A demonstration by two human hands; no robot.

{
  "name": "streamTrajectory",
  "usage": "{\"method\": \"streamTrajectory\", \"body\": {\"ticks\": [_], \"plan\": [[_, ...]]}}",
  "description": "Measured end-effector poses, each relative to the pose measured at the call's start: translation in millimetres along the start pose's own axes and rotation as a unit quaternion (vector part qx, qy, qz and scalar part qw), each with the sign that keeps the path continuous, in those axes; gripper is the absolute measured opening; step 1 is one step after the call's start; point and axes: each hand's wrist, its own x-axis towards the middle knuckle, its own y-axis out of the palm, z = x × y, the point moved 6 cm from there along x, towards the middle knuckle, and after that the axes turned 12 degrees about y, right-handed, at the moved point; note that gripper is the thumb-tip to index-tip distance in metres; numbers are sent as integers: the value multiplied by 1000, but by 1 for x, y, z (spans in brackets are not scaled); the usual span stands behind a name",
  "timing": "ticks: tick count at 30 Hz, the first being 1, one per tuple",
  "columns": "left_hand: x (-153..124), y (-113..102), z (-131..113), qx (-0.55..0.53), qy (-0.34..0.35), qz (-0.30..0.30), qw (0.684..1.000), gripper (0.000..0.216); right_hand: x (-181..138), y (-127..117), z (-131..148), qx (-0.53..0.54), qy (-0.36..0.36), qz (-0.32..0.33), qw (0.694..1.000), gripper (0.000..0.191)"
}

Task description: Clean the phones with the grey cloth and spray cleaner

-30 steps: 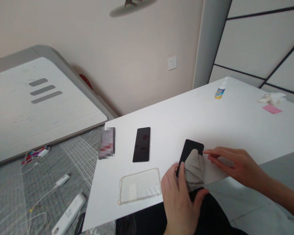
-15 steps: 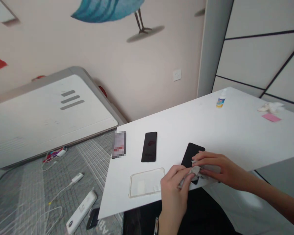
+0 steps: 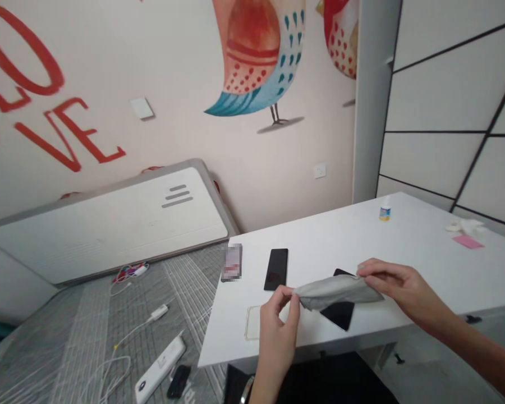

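A grey cloth (image 3: 336, 292) is stretched between my two hands above the table's front edge. My left hand (image 3: 278, 322) pinches its left end between thumb and fingers. My right hand (image 3: 398, 283) grips the upper right end the same way. Behind and below the cloth lies a black phone (image 3: 340, 315), partly covered from view. A clear phone case (image 3: 252, 322) lies flat by my left hand, which hides part of it. Farther back, a second dark phone (image 3: 276, 269) rests on the white table (image 3: 320, 247).
A blurred-out phone-like object (image 3: 232, 262) lies at the table's left edge. Toward the back right are a small bottle (image 3: 385, 212), a pink pad (image 3: 468, 242) and crumpled white material (image 3: 467, 226). On the bed (image 3: 84, 320) are a white power strip (image 3: 160, 367), cables and a black object (image 3: 179, 381).
The cloth, bunched between my hands over the black phone before, is now spread out. My hands have moved apart, and the head view has tilted up and turned left.
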Motion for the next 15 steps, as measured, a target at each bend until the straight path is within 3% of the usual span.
{"method": "streamTrajectory", "body": {"ticks": [6,11,15], "plan": [[2,-3,-24,4,27,20,999,29,-9,2,20,18,18,-7,1000,62],[8,0,-16,44,48,54,996,24,-4,-7,1,-15,27,1,1000,55],[41,11,2,101,74,90,988,25,29,-13,-20,-56,16,-1,998,55]]}}
